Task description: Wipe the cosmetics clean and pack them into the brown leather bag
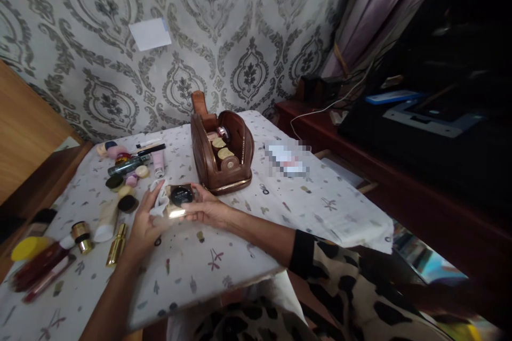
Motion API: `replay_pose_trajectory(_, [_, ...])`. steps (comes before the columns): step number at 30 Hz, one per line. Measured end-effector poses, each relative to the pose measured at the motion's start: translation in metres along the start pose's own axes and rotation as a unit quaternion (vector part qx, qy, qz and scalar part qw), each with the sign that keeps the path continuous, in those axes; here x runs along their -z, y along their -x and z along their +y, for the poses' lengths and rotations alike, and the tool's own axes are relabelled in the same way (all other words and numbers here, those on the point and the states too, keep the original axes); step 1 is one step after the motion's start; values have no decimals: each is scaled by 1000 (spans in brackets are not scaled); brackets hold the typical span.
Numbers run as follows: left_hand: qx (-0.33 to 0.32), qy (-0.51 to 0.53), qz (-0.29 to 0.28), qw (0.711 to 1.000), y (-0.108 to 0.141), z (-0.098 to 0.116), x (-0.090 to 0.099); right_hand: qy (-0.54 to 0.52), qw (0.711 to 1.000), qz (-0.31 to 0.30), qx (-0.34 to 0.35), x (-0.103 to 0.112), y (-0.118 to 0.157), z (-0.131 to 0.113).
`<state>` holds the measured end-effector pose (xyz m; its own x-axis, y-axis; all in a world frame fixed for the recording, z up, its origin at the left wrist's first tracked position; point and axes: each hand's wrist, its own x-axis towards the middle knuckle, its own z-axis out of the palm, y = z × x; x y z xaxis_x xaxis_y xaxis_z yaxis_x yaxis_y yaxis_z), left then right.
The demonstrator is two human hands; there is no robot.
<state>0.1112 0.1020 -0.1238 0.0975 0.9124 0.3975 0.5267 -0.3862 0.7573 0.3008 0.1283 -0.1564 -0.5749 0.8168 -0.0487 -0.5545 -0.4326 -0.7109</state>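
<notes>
In front of me, my right hand (210, 208) is closed around a square gold cosmetic container with a round black top (182, 195). A white crumpled cloth or tissue (160, 201) is gripped in my left hand (146, 218), right beside the container's left side. Just behind my hands stands a brown leather cosmetic bag (222, 178), unzipped, its flap raised at the back. Gold-lidded jars (225, 154) show inside it. To the left of my left hand are a gold bottle (117, 245) and a small black-and-gold jar (82, 237).
Many cosmetics lie along the table's left side, among them a cream tube (107, 220), a pink tube (158, 164) and a yellow-capped item (31, 248). A blurred-out phone-like object (287, 160) lies right of the bag. A dark red cabinet (320, 109) borders the table (280, 229).
</notes>
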Motion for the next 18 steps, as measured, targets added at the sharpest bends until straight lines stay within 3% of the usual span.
replay_pose_trajectory(2, [-10,-10,-37,999,0,-2,1,-7,1000,4,9,0,-2,2])
replay_pose_trajectory(5, [-14,-30,-43,999,-1,-4,1,-9,1000,-4,9,2,-4,4])
replay_pose_trajectory(11, [-35,-17,2,999,-5,1,3,-16,1000,4,6,5,-2,5])
replay_pose_trajectory(18, [0,-1,57,998,-6,4,5,-1,1000,19,1,5,0,2])
